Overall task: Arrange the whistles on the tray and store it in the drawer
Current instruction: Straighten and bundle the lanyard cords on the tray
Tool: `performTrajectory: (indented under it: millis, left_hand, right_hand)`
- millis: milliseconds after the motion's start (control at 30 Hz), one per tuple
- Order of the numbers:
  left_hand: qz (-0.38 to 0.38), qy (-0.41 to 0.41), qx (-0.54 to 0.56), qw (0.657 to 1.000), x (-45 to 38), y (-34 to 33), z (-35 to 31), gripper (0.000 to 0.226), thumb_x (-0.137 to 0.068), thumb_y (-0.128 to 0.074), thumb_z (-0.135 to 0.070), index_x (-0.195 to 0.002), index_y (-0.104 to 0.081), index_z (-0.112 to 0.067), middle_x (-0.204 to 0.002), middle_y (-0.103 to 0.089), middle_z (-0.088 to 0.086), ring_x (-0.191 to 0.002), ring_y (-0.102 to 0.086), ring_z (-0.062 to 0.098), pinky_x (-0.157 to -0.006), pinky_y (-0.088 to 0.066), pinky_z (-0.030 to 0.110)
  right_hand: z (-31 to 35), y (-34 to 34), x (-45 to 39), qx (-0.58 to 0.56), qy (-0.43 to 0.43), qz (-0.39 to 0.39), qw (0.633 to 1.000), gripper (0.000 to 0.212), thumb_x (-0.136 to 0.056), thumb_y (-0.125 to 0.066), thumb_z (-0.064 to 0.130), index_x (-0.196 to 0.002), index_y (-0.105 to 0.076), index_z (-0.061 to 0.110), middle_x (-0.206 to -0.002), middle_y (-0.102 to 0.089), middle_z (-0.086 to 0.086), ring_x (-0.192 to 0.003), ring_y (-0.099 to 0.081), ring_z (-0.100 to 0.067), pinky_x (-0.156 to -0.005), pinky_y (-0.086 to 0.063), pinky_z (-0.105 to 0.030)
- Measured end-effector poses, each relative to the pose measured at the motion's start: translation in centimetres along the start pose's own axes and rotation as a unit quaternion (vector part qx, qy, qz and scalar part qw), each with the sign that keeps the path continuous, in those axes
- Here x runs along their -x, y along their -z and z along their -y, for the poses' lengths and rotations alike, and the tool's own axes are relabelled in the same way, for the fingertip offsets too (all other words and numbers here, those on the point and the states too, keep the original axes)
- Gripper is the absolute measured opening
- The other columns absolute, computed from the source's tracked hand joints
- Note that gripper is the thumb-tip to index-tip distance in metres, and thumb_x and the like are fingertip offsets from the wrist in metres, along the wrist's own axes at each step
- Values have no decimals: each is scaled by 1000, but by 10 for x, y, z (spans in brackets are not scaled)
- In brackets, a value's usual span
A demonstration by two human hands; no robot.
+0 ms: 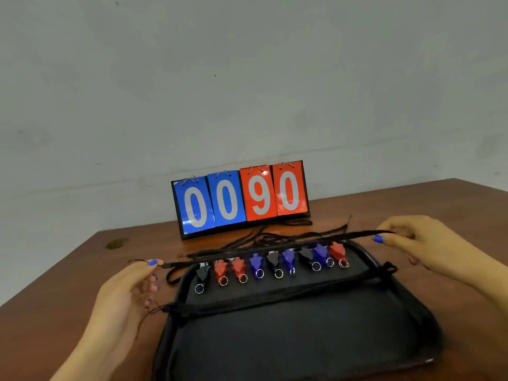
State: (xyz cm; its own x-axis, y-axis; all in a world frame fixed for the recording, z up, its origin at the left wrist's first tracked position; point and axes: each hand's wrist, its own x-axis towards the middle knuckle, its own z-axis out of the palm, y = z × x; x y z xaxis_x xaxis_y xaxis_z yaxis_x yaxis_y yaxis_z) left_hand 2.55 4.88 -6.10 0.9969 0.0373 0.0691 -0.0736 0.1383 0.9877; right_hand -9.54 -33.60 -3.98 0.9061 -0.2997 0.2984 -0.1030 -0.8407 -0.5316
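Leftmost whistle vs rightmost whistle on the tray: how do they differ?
The leftmost whistle is black; the rightmost whistle is red. The leftmost whistle lies nearest the left hand, at the tray's left edge; the rightmost whistle lies nearest the right hand. Its ring stands alone, while the rightmost whistle's rings look doubled. Both have metal rings pointing toward the camera and sit in the same row.

One head-worn view looks forward and down across the table [68, 270], close over the tray [275, 339], facing the wall [247, 78]
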Motion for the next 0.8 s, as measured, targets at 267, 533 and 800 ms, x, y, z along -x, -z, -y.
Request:
performTrajectory:
  millis: [267,533,800]
  left_hand:
    - [-40,-75,-234,968,-13,14,-7,19,-87,-57,-10,-71,-64,-4,-64,-51,11,-62,-45,23,-56,-31,31]
    - [56,-103,-463,879,-8,18,-5,29,-87,-59,-16,-61,-63,-6,-58,-59,12,-60,-54,27,-60,-34,28]
    - [91,-86,-525,842,-9,20,-5,30,-84,-62,-18,-57,-59,-6,-46,-46,-1,-48,-42,15,-53,-30,26]
  right_hand:
    - [-21,2,-6,105,-22,26,994,19,-89,-55,36,-74,-58,27,-72,-54,1,-63,-50,-14,-58,-37,-29]
    - [-22,1,-1,-94,-117,122,981,38,-98,-39,31,-73,-55,6,-61,-53,1,-42,-39,-10,-39,-31,-21]
    - [-29,-7,-4,-45,-141,144,979,38,-97,-43,31,-66,-49,8,-56,-47,-3,-38,-37,-13,-37,-31,-23]
